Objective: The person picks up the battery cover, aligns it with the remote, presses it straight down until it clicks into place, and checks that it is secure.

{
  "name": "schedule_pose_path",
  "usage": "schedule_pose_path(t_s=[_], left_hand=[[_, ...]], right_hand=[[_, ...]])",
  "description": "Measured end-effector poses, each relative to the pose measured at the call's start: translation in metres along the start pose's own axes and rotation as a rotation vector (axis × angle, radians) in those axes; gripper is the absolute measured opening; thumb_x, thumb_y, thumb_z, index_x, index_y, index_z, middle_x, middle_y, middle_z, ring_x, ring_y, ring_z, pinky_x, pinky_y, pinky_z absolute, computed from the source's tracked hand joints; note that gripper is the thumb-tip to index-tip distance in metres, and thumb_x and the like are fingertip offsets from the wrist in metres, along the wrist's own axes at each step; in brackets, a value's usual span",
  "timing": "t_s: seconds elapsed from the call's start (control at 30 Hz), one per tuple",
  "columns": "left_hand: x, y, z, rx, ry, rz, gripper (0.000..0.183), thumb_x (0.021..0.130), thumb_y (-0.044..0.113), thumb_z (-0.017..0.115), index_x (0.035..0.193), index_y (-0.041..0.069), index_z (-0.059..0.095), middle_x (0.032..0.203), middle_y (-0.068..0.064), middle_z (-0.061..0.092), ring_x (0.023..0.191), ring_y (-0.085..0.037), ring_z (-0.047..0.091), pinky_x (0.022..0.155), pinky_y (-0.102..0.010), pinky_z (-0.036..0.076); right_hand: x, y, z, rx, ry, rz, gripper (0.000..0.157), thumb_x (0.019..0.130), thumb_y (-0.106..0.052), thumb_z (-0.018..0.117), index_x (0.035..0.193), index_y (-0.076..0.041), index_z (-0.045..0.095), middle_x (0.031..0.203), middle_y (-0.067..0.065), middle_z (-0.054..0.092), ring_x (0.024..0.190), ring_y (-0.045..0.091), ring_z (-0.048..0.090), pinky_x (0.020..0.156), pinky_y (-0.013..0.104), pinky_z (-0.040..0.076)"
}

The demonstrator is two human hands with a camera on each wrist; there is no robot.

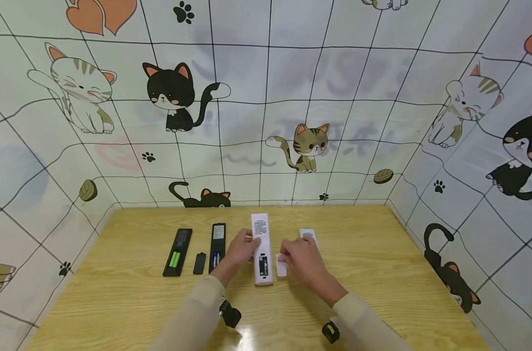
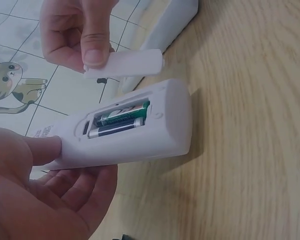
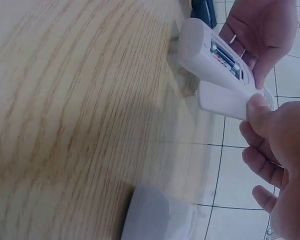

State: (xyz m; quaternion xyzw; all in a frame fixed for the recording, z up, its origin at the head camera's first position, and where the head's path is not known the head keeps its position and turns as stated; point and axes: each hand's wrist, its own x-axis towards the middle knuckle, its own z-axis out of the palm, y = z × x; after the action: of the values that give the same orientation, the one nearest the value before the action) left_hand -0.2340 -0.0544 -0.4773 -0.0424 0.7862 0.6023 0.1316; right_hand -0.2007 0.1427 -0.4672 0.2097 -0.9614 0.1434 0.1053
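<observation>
white remote (image 1: 262, 247), one: back side up, in the left hand's grip, before the person on the wooden worktop (image 1: 358, 292); tilted, lower end close to the wood, contact not certain.

left hand (image 1: 241, 248): grip closed around the white remote, thumb on the back, fingers beneath.

right hand (image 1: 304, 261): grip pinching a white cover (image 2: 125, 63) at one end, thumb uppermost; cover just beside the white remote, apart from its battery bay.

green battery (image 2: 125, 115) and dark battery (image 2: 116, 128): side by side in the bay, seated by the look of it.

second white remote, probably (image 1: 307, 233): beyond the right hand, partly hidden.

black remote, far left (image 1: 182, 243): uncovered, two bright green batteries (image 1: 174, 259) inside.

black remote, nearer the left hand (image 1: 218, 236): batteries visible, lower part behind the hand.

black cover (image 1: 199, 263), one: lying between the two black remotes.

progress, by judgement: white cover off, both cells in place; likely left, refitting of that cover, though removal just as possible from a still view. black remotes: uncovered, closing not yet done. second white remote: battery state hidden.
</observation>
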Motion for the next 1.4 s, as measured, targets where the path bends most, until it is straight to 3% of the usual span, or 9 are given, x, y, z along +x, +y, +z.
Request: schedule_pose_path(t_s=[0.27, 0.6, 0.8, 1.0, 1.4], left_hand=[[-0.002, -0.006, 0.003, -0.038, -0.049, 0.053, 0.04, 0.102, 0.022, 0.051, 0.139, 0.007, 0.046, 0.115, -0.016, 0.064, 0.088, -0.019, 0.065, 0.07, -0.032, 0.054], [-0.006, -0.006, 0.007, -0.04, -0.045, 0.068, 0.044, 0.102, 0.024, 0.052, 0.143, 0.011, 0.045, 0.123, -0.016, 0.064, 0.097, -0.02, 0.066, 0.077, -0.035, 0.056], [-0.007, -0.007, 0.006, -0.05, -0.039, 0.069, 0.043, 0.102, 0.023, 0.052, 0.142, 0.011, 0.045, 0.124, -0.017, 0.064, 0.097, -0.021, 0.066, 0.076, -0.035, 0.057], [-0.007, -0.008, 0.005, -0.062, -0.034, 0.079, 0.042, 0.102, 0.023, 0.052, 0.141, 0.01, 0.046, 0.124, -0.017, 0.065, 0.095, -0.02, 0.066, 0.076, -0.034, 0.057], [-0.008, -0.011, 0.005, -0.078, -0.029, 0.099, 0.042, 0.102, 0.022, 0.051, 0.142, 0.01, 0.046, 0.122, -0.018, 0.066, 0.092, -0.018, 0.066, 0.073, -0.031, 0.056]], right_hand=[[-0.004, 0.005, -0.002, -0.019, 0.038, -0.03, 0.015, 0.086, -0.034, 0.072, 0.081, -0.026, 0.06, 0.069, -0.016, 0.06, 0.069, 0.008, 0.054, 0.102, 0.048, 0.039], [-0.005, 0.004, -0.001, -0.025, 0.021, -0.022, 0.015, 0.086, -0.035, 0.071, 0.08, -0.027, 0.06, 0.07, -0.017, 0.061, 0.07, 0.007, 0.054, 0.101, 0.048, 0.039], [-0.002, -0.003, -0.004, -0.008, -0.009, 0.001, 0.014, 0.086, -0.035, 0.071, 0.08, -0.026, 0.061, 0.071, -0.016, 0.061, 0.07, 0.007, 0.053, 0.101, 0.047, 0.038], [0.001, -0.012, -0.001, 0.01, -0.007, -0.035, 0.015, 0.084, -0.034, 0.072, 0.079, -0.026, 0.061, 0.066, -0.017, 0.058, 0.067, 0.006, 0.047, 0.097, 0.045, 0.038], [0.007, -0.028, 0.002, 0.027, 0.001, -0.081, 0.015, 0.086, -0.037, 0.071, 0.083, -0.025, 0.061, 0.073, -0.015, 0.063, 0.073, 0.009, 0.052, 0.096, 0.044, 0.039]])
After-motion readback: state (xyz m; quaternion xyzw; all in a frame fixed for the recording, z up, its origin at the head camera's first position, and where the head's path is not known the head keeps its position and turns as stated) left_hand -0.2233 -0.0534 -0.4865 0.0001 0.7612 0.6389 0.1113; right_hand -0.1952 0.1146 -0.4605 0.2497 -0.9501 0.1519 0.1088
